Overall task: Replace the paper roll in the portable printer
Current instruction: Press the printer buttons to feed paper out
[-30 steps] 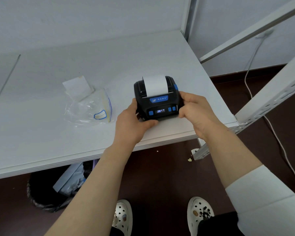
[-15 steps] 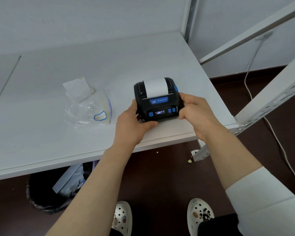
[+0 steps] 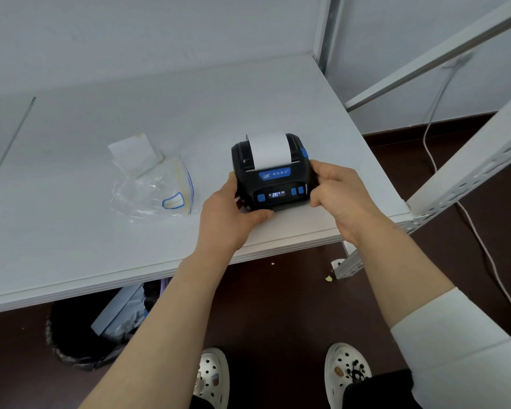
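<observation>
A small black portable printer (image 3: 273, 180) with blue buttons and a lit display sits on the white table (image 3: 71, 231) near its front right corner. Its lid is closed and a strip of white paper (image 3: 268, 151) sticks up out of the slot. My left hand (image 3: 229, 215) grips the printer's left side, thumb under the front edge. On the right side my right hand (image 3: 341, 196) holds it with curled fingers. The roll inside is hidden.
A clear plastic zip bag (image 3: 157, 190) lies left of the printer, with a white paper piece (image 3: 133, 150) behind it. A white metal rack frame (image 3: 460, 172) rises at the right. A black bin (image 3: 101, 329) stands under the table. A white cable (image 3: 469, 219) runs across the floor.
The paper strip out of the slot has grown a little longer. Both hands stay on the printer with almost no shift.
</observation>
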A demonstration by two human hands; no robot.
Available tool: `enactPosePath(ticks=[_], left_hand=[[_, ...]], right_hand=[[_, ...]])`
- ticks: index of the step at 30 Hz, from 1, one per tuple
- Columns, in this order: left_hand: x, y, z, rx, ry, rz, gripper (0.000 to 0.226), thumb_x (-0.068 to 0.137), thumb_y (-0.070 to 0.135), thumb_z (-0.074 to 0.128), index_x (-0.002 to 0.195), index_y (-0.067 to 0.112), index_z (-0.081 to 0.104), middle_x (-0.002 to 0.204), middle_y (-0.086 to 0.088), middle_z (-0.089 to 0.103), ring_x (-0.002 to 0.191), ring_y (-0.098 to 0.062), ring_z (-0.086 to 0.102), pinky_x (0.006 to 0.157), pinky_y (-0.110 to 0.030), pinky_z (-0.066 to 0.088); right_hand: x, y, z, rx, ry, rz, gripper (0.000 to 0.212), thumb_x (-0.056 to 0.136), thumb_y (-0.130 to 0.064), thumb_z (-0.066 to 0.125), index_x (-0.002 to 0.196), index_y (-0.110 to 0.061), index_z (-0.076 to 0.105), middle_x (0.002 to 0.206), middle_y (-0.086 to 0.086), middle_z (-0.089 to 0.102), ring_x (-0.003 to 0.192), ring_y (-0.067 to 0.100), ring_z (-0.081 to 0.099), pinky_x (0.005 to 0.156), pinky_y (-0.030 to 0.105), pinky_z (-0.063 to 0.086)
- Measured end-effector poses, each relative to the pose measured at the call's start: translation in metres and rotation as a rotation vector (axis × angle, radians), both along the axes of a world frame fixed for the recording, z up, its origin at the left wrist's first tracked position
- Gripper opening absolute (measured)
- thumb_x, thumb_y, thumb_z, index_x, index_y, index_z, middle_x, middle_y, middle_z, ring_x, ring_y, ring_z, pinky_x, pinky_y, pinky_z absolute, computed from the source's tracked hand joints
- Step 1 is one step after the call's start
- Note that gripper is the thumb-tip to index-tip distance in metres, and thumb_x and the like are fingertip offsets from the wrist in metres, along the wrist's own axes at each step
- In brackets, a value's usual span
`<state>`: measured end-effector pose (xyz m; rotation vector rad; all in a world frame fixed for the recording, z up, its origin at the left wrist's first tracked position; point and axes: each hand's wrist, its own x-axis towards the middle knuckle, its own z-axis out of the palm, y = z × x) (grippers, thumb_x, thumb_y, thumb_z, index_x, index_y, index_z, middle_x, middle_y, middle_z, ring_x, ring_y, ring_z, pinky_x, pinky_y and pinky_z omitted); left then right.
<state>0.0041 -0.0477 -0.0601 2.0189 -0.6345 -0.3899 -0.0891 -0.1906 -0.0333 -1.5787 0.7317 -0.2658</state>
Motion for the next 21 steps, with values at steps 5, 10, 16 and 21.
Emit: enactPosePath(ticks=[5,10,16,21], left_hand=[[-0.0005,0.0003,0.0004,0.0,-0.003,-0.006,0.062,0.066,0.014,0.081,0.122,0.018,0.055,0.102,0.005,0.065,0.096,-0.011,0.061,0.086,-0.016,0.048],[-0.0005,0.0001,0.0022,0.007,-0.01,-0.007,0.061,0.066,0.014,0.081,0.121,0.018,0.055,0.1,0.006,0.064,0.095,-0.011,0.061,0.087,-0.019,0.049],[-0.0005,0.0006,0.0019,0.011,-0.013,-0.007,0.062,0.066,0.015,0.081,0.122,0.018,0.055,0.101,0.005,0.065,0.098,-0.014,0.062,0.09,-0.026,0.049],[-0.0002,0.0002,0.0021,0.01,-0.005,-0.01,0.062,0.066,0.014,0.081,0.122,0.017,0.055,0.1,0.005,0.064,0.094,-0.01,0.06,0.082,-0.011,0.046]], right_hand=[[-0.0001,-0.0007,-0.0007,0.01,0.008,-0.001,0.062,0.066,0.019,0.042,0.099,-0.029,0.063,0.115,0.009,0.066,0.105,0.016,0.055,0.071,0.016,0.039],[0.0007,-0.0009,-0.0017,0.0,0.026,-0.007,0.063,0.065,0.018,0.043,0.105,-0.026,0.063,0.115,0.01,0.066,0.111,0.019,0.055,0.071,0.017,0.04],[0.0001,0.0002,0.0003,0.002,0.035,-0.004,0.064,0.066,0.019,0.042,0.11,-0.023,0.063,0.114,0.01,0.066,0.106,0.017,0.055,0.069,0.016,0.039],[0.0006,0.0005,0.001,-0.005,0.045,-0.008,0.065,0.066,0.019,0.043,0.113,-0.021,0.062,0.115,0.009,0.066,0.104,0.016,0.054,0.07,0.016,0.039]])
